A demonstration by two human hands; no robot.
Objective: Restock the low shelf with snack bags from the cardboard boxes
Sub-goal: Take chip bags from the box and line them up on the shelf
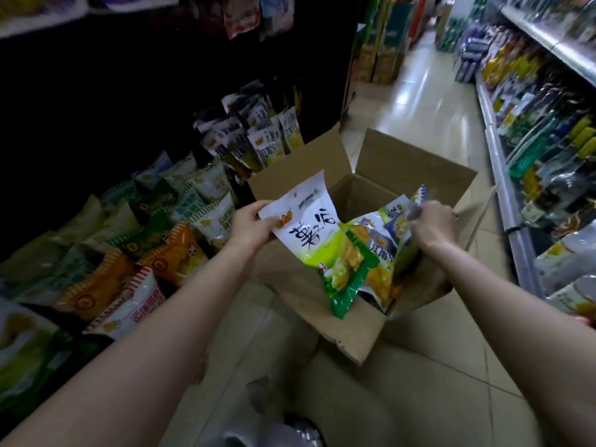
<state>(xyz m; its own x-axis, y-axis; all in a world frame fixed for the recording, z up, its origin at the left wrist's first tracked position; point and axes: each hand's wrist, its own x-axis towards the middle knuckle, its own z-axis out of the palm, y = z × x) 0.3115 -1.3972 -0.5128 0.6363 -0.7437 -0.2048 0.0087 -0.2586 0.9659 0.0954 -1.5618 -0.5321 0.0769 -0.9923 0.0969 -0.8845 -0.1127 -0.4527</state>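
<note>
Presently, from the head view, our left hand (250,225) pinches the white-and-green snack bag (317,233) above the open cardboard box (325,304); our right hand (430,225) grips a second bag (404,221) (blurred). The low shelf (135,227) sits just left. Risk: the corner pinch slips, dropping the bag.

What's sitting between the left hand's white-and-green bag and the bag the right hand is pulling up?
In the head view, another snack bag, yellow and grey, stands in the cardboard box between the white-and-green bag and the right hand's bag.
</note>
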